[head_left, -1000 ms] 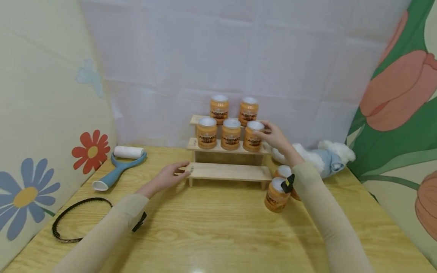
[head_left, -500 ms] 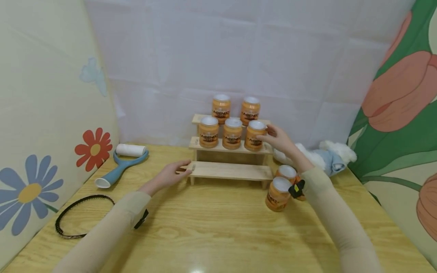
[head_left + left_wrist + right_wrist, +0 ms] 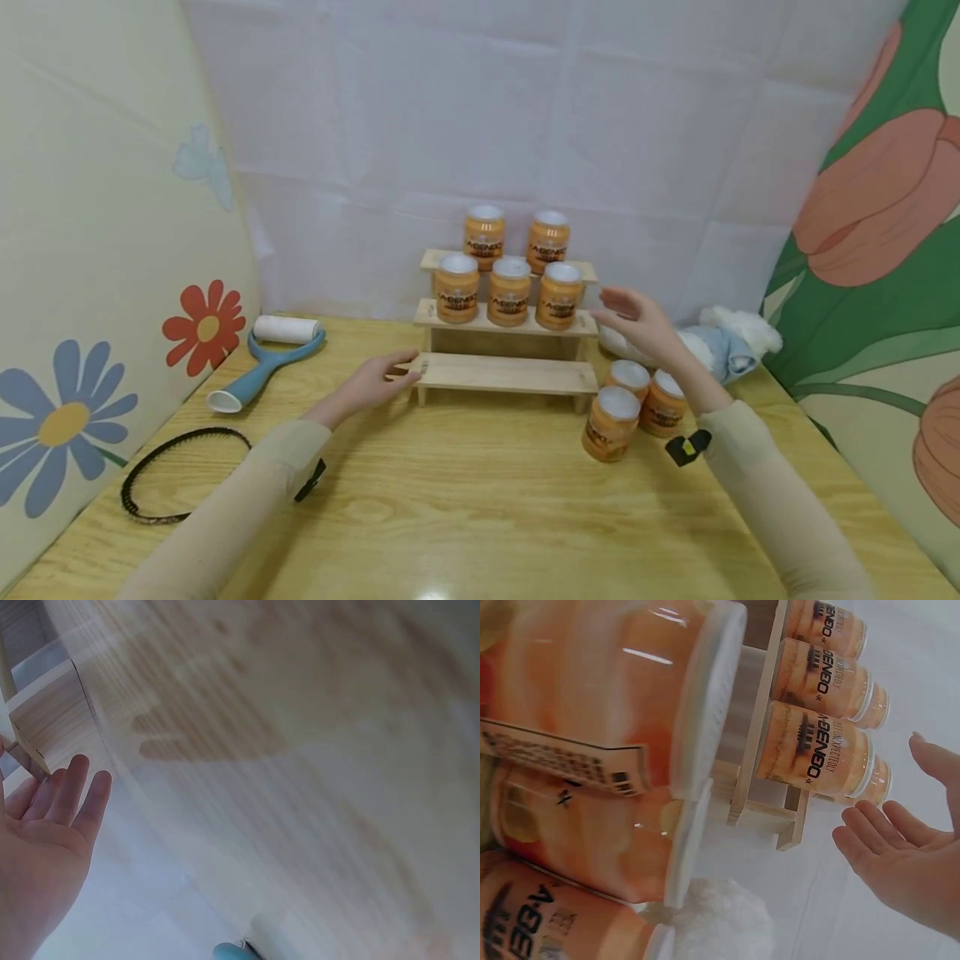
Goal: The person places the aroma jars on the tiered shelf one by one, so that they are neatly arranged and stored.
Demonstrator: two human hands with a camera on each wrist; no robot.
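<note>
A three-step wooden display stand holds orange jars with white lids. Three stand on its middle step, among them the right-hand jar; two more, including a jar, are on the top step. My left hand touches the left end of the bottom step, its fingers fairly straight; in the left wrist view the fingers meet the step's corner. Just right of the middle step hovers my right hand, fingers extended and holding nothing. The right wrist view shows a gap between that hand and the jars.
Right of the stand, three more jars, one the front jar, cluster on the wooden table. Behind them lies a white plush toy in blue cloth. At left are a blue-handled lint roller and a black headband.
My right hand has let go of the right-hand jar on the middle step and drawn back to the right. The left hand stays at the stand's bottom step.
</note>
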